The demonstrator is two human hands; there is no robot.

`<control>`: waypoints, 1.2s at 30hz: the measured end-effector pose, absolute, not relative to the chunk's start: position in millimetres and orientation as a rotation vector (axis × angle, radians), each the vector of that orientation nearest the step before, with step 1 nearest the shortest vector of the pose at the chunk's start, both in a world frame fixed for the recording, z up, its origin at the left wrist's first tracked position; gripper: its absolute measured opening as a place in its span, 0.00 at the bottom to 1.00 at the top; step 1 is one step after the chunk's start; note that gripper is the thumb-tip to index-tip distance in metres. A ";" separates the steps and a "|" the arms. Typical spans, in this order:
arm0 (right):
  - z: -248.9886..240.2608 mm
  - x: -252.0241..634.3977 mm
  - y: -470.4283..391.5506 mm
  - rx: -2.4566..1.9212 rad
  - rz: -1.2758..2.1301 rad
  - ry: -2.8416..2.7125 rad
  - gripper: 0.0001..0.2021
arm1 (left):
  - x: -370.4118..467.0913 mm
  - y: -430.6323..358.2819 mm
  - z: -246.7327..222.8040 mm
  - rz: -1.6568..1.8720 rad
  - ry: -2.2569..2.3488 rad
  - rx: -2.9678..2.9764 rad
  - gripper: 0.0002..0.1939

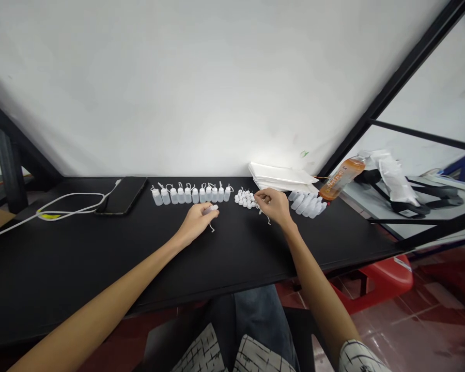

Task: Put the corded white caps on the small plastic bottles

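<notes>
In my left hand (198, 219) is a small white plastic bottle (210, 209), gripped between thumb and fingers and tilted over. A thin white strap hangs down from it. My right hand (273, 201) has its fingers pinched together at the right edge of a pile of small white caps (246, 199). Just below these fingers a thin white strap (266, 216) shows; what lies between the fingertips is hidden. Left of the pile, several small white bottles (188, 195) with caps and looped straps stand upright in a row. Several capless-looking bottles (308, 204) lie side by side right of my right hand.
A stack of white sheets or bags (281, 177) lies against the wall. An orange drink bottle (343, 177) leans at the right, near the black frame. At the left are a dark phone (123, 195) and a white cable (72, 212). A red stool (389, 279) stands below the black table (232, 258).
</notes>
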State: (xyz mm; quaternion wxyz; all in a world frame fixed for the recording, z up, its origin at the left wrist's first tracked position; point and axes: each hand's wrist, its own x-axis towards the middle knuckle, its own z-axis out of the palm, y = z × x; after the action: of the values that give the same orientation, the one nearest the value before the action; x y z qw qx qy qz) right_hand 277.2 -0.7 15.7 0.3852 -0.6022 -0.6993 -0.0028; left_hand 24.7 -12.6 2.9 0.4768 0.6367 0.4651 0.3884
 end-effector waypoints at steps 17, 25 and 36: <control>10.4 275.9 -3.5 -1.648 -0.134 -2.027 0.06 | 24.1 -9.0 -3.6 0.876 1.102 1.725 0.13; 13.6 260.1 -11.0 -1.587 -0.076 -2.185 0.06 | 23.1 -10.3 -0.8 0.846 1.103 1.790 0.15; 14.1 248.0 -11.6 -1.317 0.261 -2.036 0.08 | 22.2 -10.3 -1.2 0.777 1.143 2.038 0.12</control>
State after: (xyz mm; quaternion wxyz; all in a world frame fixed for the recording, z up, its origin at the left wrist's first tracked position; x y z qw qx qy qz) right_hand 248.0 -11.6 14.1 0.3444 -0.5069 -0.7838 0.1005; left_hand 22.2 -10.3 -1.2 0.3330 0.7804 0.4378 0.2974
